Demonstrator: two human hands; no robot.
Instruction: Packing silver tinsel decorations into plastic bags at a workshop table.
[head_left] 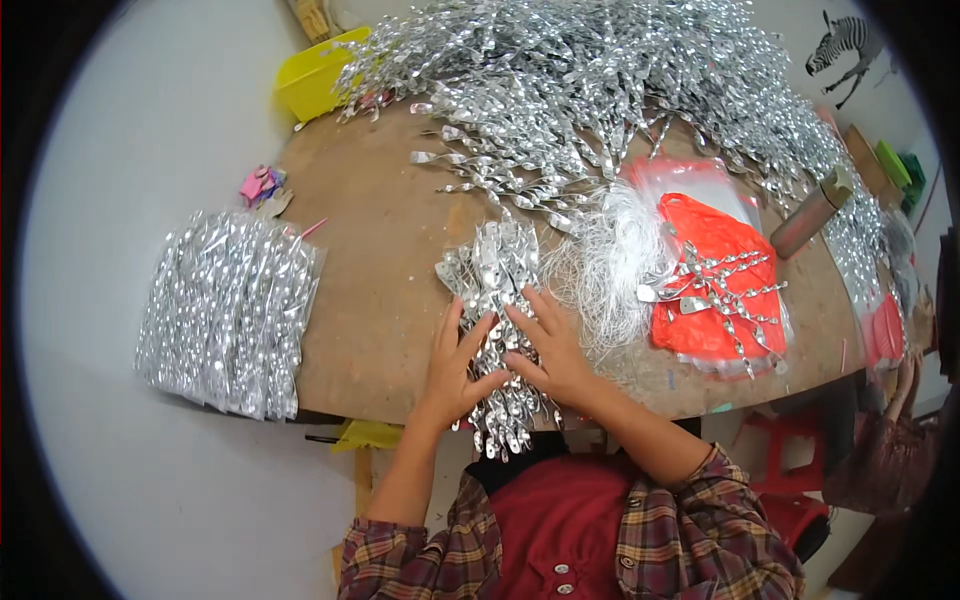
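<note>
A bundle of silver twisted strips [492,262] lies lengthwise at the table's front edge, its near ends poking out past the edge. My left hand [452,368] rests along the left side of the bundle with its fingers spread. From the right, my right hand [550,348] lies over the strips, fingers stretched apart. Neither hand is closed around the bundle. To its right spreads a tangle of thin white strings [618,262]. Several loose silver twisted strips [712,290] lie on a red plastic bag [708,232].
A big heap of silver strips [590,70] covers the table's far side beside a yellow basket [308,88]. Bagged strips [225,315] are stacked at the left edge. A metallic cylinder [803,222] stands right. Another person's sleeve [885,460] and a red stool [785,455] show at lower right.
</note>
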